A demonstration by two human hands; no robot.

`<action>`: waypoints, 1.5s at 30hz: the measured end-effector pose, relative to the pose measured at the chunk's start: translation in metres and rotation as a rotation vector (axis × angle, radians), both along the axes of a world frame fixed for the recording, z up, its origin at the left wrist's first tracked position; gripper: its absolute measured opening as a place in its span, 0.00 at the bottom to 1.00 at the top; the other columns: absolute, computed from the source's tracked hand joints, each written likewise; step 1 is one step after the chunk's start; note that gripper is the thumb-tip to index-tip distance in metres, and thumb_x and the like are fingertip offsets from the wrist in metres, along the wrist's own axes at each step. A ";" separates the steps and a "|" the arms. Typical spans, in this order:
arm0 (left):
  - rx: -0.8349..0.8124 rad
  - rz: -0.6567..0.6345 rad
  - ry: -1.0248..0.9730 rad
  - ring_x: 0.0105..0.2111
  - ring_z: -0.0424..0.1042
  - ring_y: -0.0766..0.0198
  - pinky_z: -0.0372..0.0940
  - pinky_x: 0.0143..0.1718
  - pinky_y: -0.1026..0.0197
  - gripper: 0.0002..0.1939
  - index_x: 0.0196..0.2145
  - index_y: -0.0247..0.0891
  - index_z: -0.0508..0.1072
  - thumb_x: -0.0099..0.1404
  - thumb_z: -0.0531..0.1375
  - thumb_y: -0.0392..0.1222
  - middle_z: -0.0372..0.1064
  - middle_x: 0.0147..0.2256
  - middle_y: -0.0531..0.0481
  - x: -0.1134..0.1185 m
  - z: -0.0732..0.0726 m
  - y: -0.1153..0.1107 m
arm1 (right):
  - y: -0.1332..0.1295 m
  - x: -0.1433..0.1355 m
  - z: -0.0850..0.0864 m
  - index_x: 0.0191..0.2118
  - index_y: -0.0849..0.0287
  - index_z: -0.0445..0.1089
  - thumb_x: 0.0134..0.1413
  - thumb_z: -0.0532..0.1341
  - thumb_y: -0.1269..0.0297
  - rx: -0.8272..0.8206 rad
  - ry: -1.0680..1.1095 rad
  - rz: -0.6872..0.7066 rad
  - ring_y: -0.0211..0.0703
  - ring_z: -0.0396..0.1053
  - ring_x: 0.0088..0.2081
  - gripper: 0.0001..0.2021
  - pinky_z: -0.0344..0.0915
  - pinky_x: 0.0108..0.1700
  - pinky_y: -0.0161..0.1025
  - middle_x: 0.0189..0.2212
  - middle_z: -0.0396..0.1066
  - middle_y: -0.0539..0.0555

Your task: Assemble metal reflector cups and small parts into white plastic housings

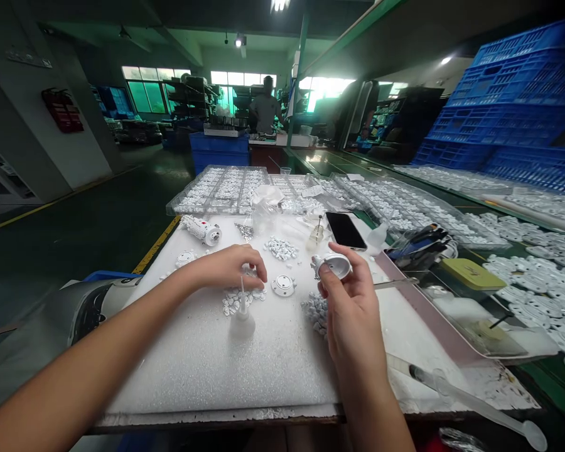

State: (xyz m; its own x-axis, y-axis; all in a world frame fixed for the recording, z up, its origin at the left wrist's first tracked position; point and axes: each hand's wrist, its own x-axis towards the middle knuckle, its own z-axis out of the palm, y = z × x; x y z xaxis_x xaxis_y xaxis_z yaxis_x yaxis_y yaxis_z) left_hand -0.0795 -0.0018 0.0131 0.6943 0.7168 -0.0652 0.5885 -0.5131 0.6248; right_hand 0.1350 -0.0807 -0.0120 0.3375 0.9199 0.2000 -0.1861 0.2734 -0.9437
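The right hand (355,298) holds a round white part (338,267); the left hand (228,266) curls, grip hidden, over white bits (231,303), likely near for easy reach.

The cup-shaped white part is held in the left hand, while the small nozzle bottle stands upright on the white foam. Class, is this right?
Wrong hand: the head view shows the cup-shaped white part in the right hand. The small nozzle bottle does stand upright on the white foam.

A factory workshop, shown by stacked blue crates (503,107) and trays of white parts (221,188)
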 end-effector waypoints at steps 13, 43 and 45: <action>0.224 -0.238 0.028 0.43 0.70 0.59 0.63 0.45 0.61 0.09 0.41 0.42 0.81 0.64 0.63 0.34 0.77 0.39 0.47 0.010 -0.016 -0.002 | 0.005 0.000 0.003 0.37 0.55 0.75 0.40 0.74 0.57 -0.165 0.272 0.331 0.42 0.76 0.37 0.17 0.76 0.45 0.43 0.34 0.73 0.48; -0.278 0.041 -0.756 0.39 0.72 0.66 0.67 0.39 0.64 0.07 0.37 0.42 0.82 0.58 0.70 0.40 0.74 0.38 0.50 0.022 0.016 -0.034 | -0.006 -0.013 -0.010 0.42 0.50 0.70 0.62 0.61 0.64 0.308 -0.451 0.111 0.40 0.70 0.47 0.04 0.68 0.47 0.38 0.42 0.71 0.51; -0.312 0.054 -0.758 0.39 0.72 0.66 0.67 0.40 0.64 0.07 0.36 0.41 0.82 0.58 0.70 0.40 0.73 0.38 0.51 0.023 0.014 -0.033 | -0.007 -0.013 -0.010 0.43 0.51 0.70 0.62 0.61 0.65 0.315 -0.464 0.106 0.41 0.70 0.48 0.05 0.68 0.48 0.39 0.43 0.71 0.51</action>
State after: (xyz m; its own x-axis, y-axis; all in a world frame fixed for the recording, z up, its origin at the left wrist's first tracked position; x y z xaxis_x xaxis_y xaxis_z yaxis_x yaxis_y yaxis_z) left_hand -0.0566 -0.0347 0.0276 0.5946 0.7772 0.2059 -0.0317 -0.2332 0.9719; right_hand 0.1218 -0.0872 -0.0223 0.0581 0.8157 0.5756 0.1866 0.5575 -0.8089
